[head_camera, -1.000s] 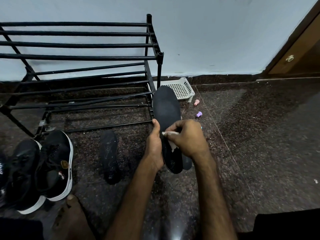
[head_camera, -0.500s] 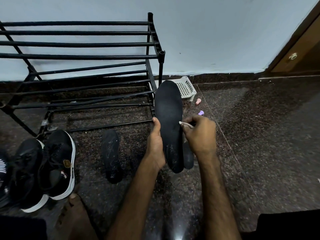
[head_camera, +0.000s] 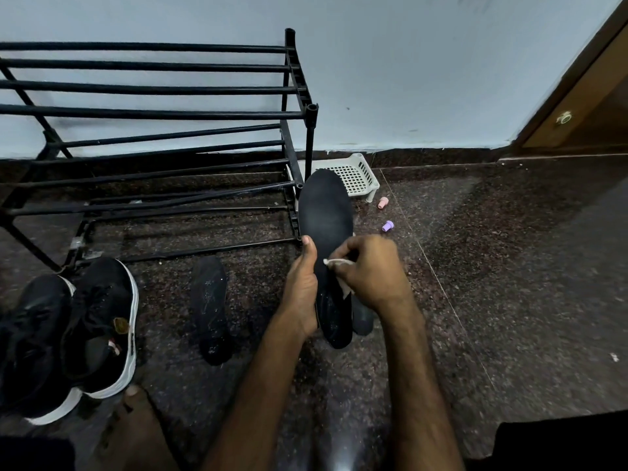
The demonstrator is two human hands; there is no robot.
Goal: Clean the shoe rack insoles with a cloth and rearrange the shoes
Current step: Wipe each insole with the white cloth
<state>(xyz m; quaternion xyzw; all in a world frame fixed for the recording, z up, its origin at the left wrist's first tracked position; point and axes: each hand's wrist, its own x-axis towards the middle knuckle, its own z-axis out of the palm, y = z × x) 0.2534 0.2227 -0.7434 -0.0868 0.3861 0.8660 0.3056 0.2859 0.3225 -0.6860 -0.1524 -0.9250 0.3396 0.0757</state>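
My left hand [head_camera: 302, 287] grips a black insole [head_camera: 325, 212] by its left edge, holding it upright above the floor. My right hand [head_camera: 370, 270] pinches a small white cloth [head_camera: 336, 263] and presses it against the insole's lower middle. A second dark insole [head_camera: 363, 317] shows partly behind the first, under my right wrist. Another black insole [head_camera: 209, 307] lies flat on the floor to the left. A pair of black sneakers with white soles [head_camera: 98, 324] sits at the left. The black metal shoe rack [head_camera: 153, 113] stands bare against the wall.
A white plastic basket [head_camera: 356, 175] lies by the wall behind the rack's right post. Two small caps, pink [head_camera: 383, 202] and purple [head_camera: 387, 226], lie on the dark granite floor. A wooden door [head_camera: 584, 107] is at the far right. My bare foot [head_camera: 132, 426] is at bottom left.
My right hand with the cloth moved from the insole's right edge back down and across its lower middle, a wiping stroke. The insole stays held upright in my left hand.
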